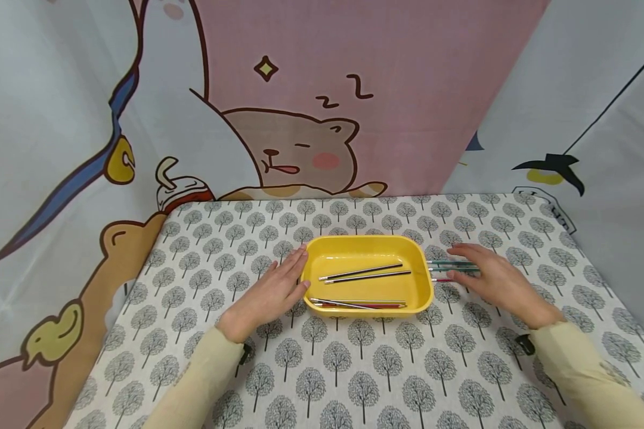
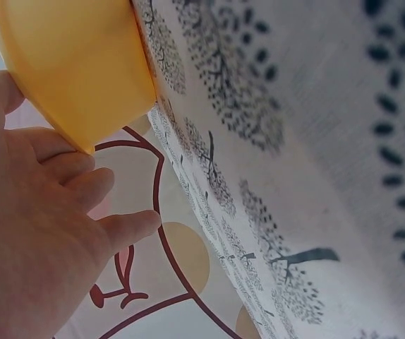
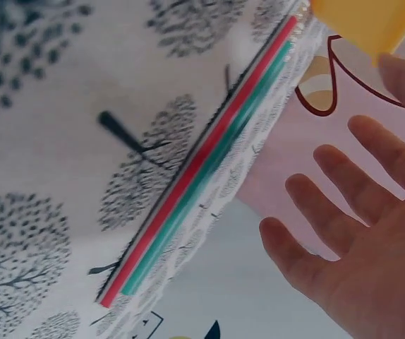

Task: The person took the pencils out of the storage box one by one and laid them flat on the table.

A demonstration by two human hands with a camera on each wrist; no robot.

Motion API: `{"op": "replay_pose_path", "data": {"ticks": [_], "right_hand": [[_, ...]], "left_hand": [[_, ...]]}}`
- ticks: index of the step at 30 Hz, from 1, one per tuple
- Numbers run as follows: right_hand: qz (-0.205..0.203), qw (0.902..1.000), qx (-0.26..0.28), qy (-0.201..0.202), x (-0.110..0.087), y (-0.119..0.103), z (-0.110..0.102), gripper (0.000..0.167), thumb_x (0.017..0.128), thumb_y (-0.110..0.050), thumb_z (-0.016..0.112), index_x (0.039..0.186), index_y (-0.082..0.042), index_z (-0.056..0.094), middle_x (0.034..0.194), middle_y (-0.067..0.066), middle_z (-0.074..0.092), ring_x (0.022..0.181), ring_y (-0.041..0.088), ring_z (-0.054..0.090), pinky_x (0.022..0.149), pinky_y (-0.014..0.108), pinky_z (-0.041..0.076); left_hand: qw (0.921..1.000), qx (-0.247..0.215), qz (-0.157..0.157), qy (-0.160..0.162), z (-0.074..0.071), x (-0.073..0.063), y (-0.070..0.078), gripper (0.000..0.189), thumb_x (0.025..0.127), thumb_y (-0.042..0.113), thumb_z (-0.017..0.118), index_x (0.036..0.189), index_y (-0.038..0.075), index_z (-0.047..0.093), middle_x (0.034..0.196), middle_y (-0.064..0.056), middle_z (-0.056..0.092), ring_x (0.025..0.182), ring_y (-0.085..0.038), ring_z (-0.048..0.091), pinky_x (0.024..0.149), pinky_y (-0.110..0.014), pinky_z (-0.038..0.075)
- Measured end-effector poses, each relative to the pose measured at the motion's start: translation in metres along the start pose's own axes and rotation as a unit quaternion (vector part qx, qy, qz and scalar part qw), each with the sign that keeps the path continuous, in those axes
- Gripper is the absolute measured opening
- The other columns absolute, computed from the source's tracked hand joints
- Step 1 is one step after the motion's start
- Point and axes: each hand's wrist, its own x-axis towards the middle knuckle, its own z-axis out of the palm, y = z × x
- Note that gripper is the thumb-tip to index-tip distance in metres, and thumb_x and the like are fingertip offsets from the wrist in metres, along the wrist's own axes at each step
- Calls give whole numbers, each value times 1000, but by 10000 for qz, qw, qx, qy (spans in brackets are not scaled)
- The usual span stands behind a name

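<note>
A yellow plastic tray (image 1: 365, 255) sits on the patterned cloth. Two dark pencils (image 1: 375, 276) lie slanted across its floor, and several more pencils (image 1: 354, 304), one red, are bunched along its near side. My left hand (image 1: 271, 292) rests against the tray's left end with fingers extended; in the left wrist view its fingertips touch the yellow wall (image 2: 82, 63). To the right of the tray, my right hand (image 1: 496, 280) hovers with spread fingers over green pencils (image 1: 451, 263) and a red pencil (image 3: 195, 166) lying on the cloth. Nothing is gripped in either hand.
The table (image 1: 333, 381) is covered by a white cloth printed with grey trees. Behind it and at both sides hangs a cartoon-printed curtain (image 1: 408, 59) with a sleeping bear.
</note>
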Motion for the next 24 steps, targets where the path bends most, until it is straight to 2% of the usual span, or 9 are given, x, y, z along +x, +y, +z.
{"op": "replay_pose_path", "data": {"ticks": [4, 8, 14, 24], "right_hand": [[-97, 9997, 181, 160, -1, -7, -3, 65, 101, -48, 65, 151, -8, 51, 159, 24, 41, 141, 51, 39, 107, 77, 35], [-161, 9989, 319, 314, 0, -19, -7, 67, 100, -49, 66, 152, -9, 50, 160, 20, 41, 144, 49, 38, 109, 76, 33], [-370, 9967, 599, 409, 5, -42, -10, 64, 102, -44, 66, 153, -9, 49, 160, 19, 42, 143, 49, 39, 109, 75, 34], [-736, 9888, 1198, 508, 15, -75, -2, 58, 102, -37, 66, 154, -14, 50, 157, 14, 49, 143, 44, 42, 113, 71, 33]], "left_hand": [[10000, 33, 8, 0, -1, 0, 1, 66, 113, 41, 37, 163, 3, 16, 172, -4, 4, 157, -32, 19, 122, -62, 23], [10000, 25, 63, 42, 0, 1, 1, 66, 113, 39, 38, 163, 2, 17, 173, -9, 8, 157, -32, 19, 122, -63, 23], [10000, -3, 8, 24, 0, 0, 1, 66, 113, 39, 39, 163, 3, 17, 172, -5, 4, 157, -32, 19, 122, -62, 23], [10000, -54, 10, 63, 2, 0, 0, 65, 112, 38, 40, 163, 2, 19, 172, -4, 5, 157, -33, 20, 122, -63, 23]]}}
